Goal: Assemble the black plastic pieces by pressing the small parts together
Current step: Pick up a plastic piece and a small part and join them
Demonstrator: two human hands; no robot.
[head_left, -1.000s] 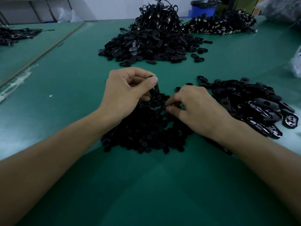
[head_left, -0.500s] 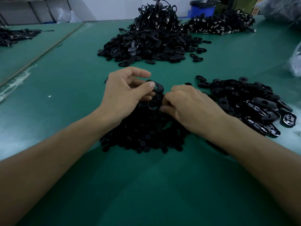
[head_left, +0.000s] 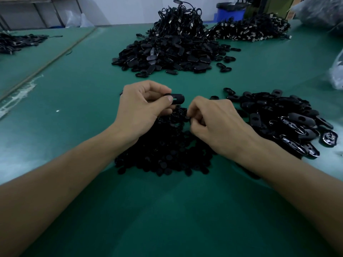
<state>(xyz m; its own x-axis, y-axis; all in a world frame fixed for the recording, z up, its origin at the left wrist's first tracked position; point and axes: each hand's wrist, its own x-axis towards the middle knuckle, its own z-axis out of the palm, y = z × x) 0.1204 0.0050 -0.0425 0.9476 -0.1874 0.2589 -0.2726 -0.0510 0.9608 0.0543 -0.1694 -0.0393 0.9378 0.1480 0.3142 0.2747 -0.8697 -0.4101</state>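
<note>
Left hand (head_left: pixel 141 108): fingers curled, thumb and forefinger pinched on one oval black piece (head_left: pixel 177 98). The piece was held flat, clear of the table, its rounded end pointing toward the right hand; a small pale slot showed just beside the thumbnail.

Right hand (head_left: pixel 217 123): fingers curled tightly, fingertips (head_left: pixel 192 115) drawn together at the top of the heap of small parts. Something dark sat at the tips, but whether a part was pinched there could not be told. The two hands were near each other, not touching.

Heap of small round black parts (head_left: pixel 163 158): lay on the table directly under both hands and wrists and spread toward the person.

Pile of oval shells (head_left: pixel 282 119): just right of the right hand, several lying hollow side up with glossy rims.

Large mound of oval pieces (head_left: pixel 167 56): well beyond the hands at table centre, topped by a tangle of black cables (head_left: pixel 178 21).

Second cable pile (head_left: pixel 250 31): far right of the mound, with metal plug ends showing.

Green table (head_left: pixel 167 210): bore all of the above. A neighbouring green table at left carried another dark pile (head_left: pixel 16 42).

Blue bin (head_left: pixel 231 13): beyond the table's far edge.

Clear plastic bag (head_left: pixel 336 73): at the right edge of the view.
</note>
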